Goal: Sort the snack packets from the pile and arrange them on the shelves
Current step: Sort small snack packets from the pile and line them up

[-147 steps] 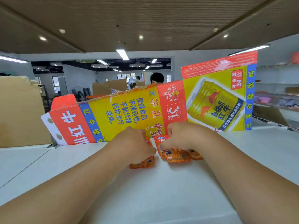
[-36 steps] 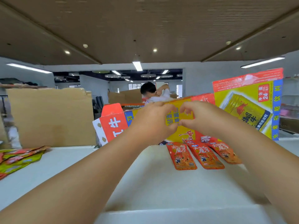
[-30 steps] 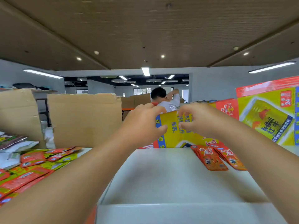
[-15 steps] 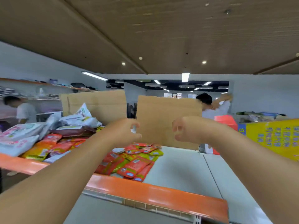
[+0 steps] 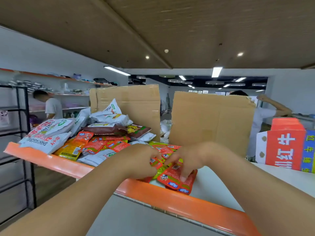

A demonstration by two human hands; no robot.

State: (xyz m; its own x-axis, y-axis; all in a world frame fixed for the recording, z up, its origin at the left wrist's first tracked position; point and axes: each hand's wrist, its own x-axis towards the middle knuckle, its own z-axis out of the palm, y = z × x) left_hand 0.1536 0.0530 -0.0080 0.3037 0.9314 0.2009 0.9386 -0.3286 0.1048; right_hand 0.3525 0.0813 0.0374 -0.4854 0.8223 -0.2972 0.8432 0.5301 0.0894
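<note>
Both hands down at the near edge of the heap of glossy snack packets (image 5: 95,133) on the white shelf board with orange metal front lip (image 5: 179,196). Left hand (image 5: 138,160) curled, fingers pinching a small red foil sachet (image 5: 154,161) at its corner. Right hand (image 5: 185,159) just beside, fingertips pressed flat on another red sachet (image 5: 172,178) lying close to the orange lip, perhaps two stacked. Behind the heap, two upright brown cardboard sheets (image 5: 211,121). Right of the heap, bare smooth white board up to a red and yellow printed carton (image 5: 286,147).
</note>
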